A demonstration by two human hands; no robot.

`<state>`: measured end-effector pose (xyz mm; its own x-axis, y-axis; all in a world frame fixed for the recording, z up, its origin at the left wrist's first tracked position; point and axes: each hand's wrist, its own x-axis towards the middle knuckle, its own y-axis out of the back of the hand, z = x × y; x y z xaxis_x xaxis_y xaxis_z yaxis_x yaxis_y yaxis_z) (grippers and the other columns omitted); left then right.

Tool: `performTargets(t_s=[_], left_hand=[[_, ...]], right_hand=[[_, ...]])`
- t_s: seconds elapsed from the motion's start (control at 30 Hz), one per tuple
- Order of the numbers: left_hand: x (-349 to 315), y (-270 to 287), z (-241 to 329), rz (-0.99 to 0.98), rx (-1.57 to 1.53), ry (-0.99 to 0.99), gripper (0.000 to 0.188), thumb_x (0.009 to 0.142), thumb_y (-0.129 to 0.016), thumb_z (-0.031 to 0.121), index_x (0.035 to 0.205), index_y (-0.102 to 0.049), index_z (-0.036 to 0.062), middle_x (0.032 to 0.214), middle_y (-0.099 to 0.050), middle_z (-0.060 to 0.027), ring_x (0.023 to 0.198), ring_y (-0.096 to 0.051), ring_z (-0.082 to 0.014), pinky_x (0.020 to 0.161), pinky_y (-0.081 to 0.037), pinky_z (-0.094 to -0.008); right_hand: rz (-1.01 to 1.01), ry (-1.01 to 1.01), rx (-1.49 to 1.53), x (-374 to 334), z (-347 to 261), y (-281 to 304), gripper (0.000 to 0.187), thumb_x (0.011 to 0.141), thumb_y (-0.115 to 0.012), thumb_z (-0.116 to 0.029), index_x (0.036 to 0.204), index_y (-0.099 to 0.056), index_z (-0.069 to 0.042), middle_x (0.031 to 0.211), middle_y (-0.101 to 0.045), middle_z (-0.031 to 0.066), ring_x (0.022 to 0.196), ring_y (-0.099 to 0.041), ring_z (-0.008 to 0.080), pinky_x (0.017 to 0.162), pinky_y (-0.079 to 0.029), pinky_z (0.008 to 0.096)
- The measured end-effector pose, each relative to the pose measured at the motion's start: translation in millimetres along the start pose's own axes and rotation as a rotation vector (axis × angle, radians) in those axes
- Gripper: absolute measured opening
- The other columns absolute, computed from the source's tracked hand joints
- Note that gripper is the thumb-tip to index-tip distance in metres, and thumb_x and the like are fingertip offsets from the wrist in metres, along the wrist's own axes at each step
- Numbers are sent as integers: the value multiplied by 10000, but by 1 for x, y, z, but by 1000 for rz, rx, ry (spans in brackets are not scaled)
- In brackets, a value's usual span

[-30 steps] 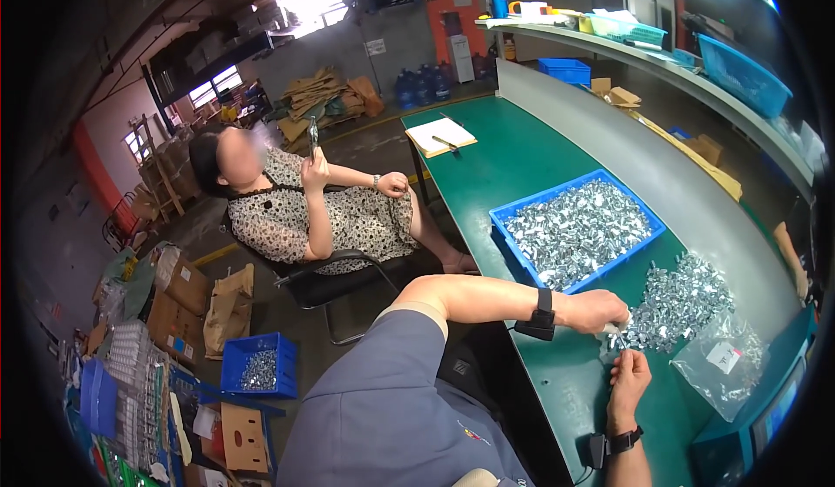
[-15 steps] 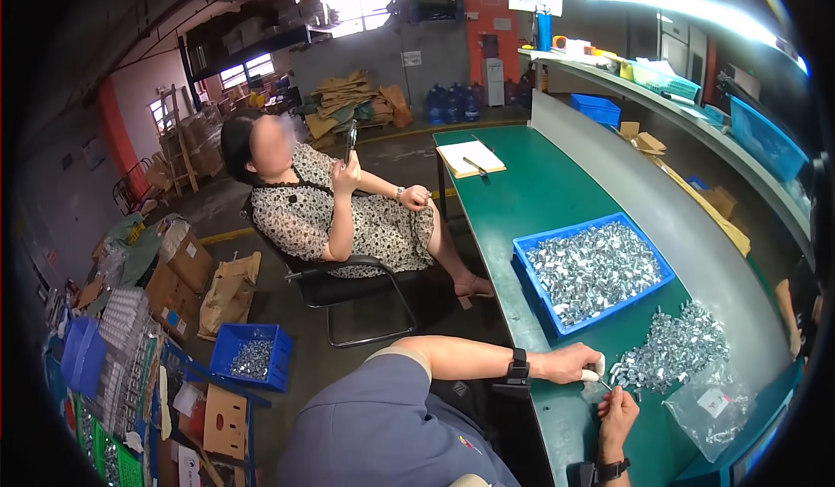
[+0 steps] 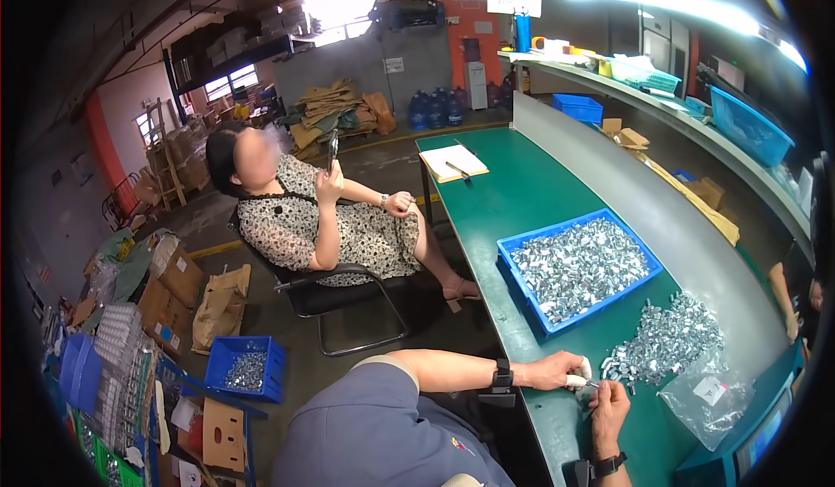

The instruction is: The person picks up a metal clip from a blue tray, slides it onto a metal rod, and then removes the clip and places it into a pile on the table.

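My left hand (image 3: 555, 371), with white coverings on its fingertips, is closed in a pinch over the near edge of the green table. Its fingertips meet those of my right hand (image 3: 611, 407), which pinches a thin, grey metal piece (image 3: 593, 384) pointing toward the left fingers. What the left fingers hold is too small to make out. Just beyond both hands lies a loose heap of small silvery metal parts (image 3: 665, 339). Farther off, a blue crate (image 3: 513, 300) full of similar parts stands on the green table (image 3: 496, 193).
A clear plastic bag (image 3: 709, 400) lies right of my right hand. An open notebook (image 3: 452, 163) with a pen rests at the table's far end. A grey panel and shelf (image 3: 687, 117) run along the right. Left of the table, a person (image 3: 296, 200) sits holding a phone.
My view has shifted slightly, moving the scene a little left. My right hand has come closer against the left fingertips, so less of the thin metal piece shows.
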<state>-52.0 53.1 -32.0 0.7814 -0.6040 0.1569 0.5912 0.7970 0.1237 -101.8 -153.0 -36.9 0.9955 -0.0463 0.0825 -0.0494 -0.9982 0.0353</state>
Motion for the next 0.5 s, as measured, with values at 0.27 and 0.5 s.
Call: performTargets(t_s=[0.27, 0.5], left_hand=[[-3, -2, -4, 30, -25, -14, 135, 964, -644, 125, 1007, -608, 2, 817, -635, -28, 734, -579, -93, 680, -494, -268], [-4, -1, -1, 52, 3, -22, 136, 969, -639, 124, 1013, -604, 0, 842, -651, -41, 770, -600, -99, 714, -507, -282]], right_hand=[[-30, 3, -42, 0, -3, 3, 180, 977, -634, -113, 841, -609, 2, 695, -604, 19, 608, -543, 70, 555, -424, 224], [-27, -10, -97, 2, -5, 2, 302, 998, -622, -166, 742, -591, -8, 633, -583, 13, 530, -513, 70, 487, -397, 230]])
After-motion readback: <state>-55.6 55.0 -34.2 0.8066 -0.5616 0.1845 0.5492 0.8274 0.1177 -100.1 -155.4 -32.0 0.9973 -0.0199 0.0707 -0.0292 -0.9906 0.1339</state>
